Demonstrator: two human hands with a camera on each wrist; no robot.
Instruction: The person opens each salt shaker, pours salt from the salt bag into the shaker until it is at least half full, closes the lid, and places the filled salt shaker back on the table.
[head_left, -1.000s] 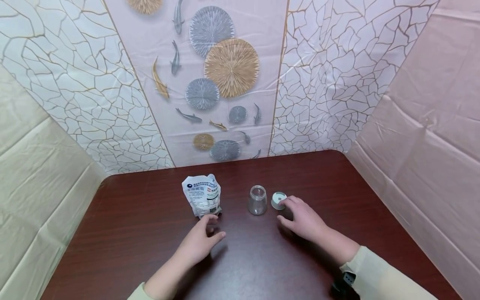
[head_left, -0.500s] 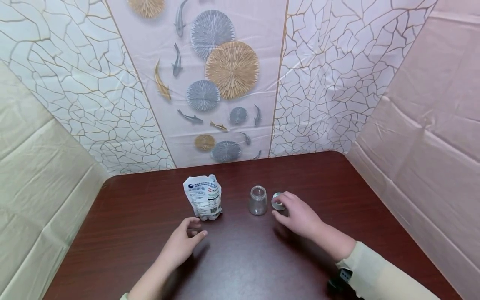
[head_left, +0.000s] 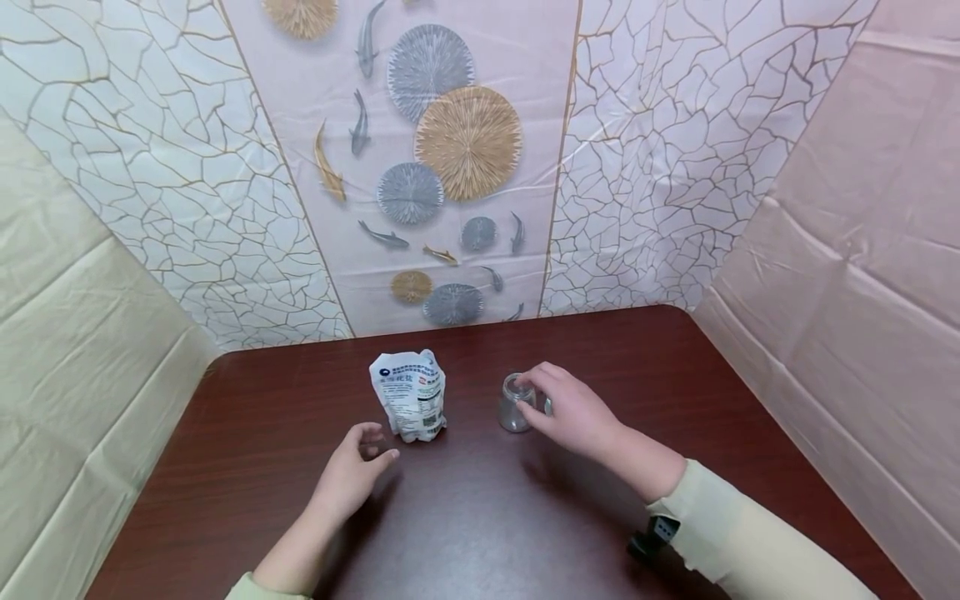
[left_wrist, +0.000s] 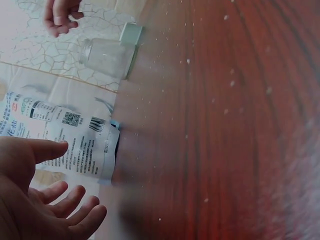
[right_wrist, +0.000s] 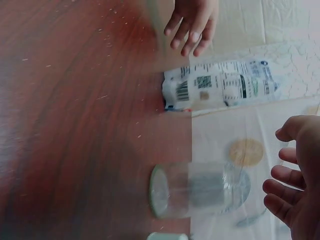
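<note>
A small clear glass jar stands upright and uncapped on the table. My right hand hovers at its mouth with fingers spread and curved; the right wrist view shows a gap between these fingers and the jar. Beside the jar, a white lid lies on the table, mostly hidden behind the right hand in the head view. To the left stands a white printed bag of salt. Near its lower left corner, my left hand is held with loosely bent fingers and nothing in them.
The dark red-brown table has a glossy top. Patterned cloth hangs along its back edge, and beige cloth closes off the sides. A black wrist device sits at the right sleeve.
My right hand has moved left from the lid to over the jar's mouth. My left hand has drawn back to the left, away from the front of the bag. Jar, lid and bag stay put.
</note>
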